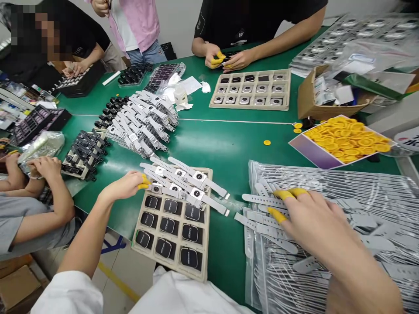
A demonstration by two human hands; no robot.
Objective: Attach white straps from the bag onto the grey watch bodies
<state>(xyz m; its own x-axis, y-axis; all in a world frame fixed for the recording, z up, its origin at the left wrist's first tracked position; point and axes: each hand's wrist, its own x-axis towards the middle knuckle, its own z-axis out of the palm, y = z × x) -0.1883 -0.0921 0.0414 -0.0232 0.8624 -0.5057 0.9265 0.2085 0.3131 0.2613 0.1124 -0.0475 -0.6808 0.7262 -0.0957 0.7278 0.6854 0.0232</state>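
Frankly, I cannot tell whether the left hand (126,185), curled at watches (197,194), or right hand (312,218), over grey straps (258,199), grips anything.

The beige tray (203,231) sits kinda crooked at 7 o'clock, nine squarish black watch faces (167,225) in its cells, pale lettering up. Grey-strapped watches (197,194) lie backs-up across its 12 o'clock end, straps overhanging. Loose grey straps (262,200) crisscross messily at 4 o'clock.
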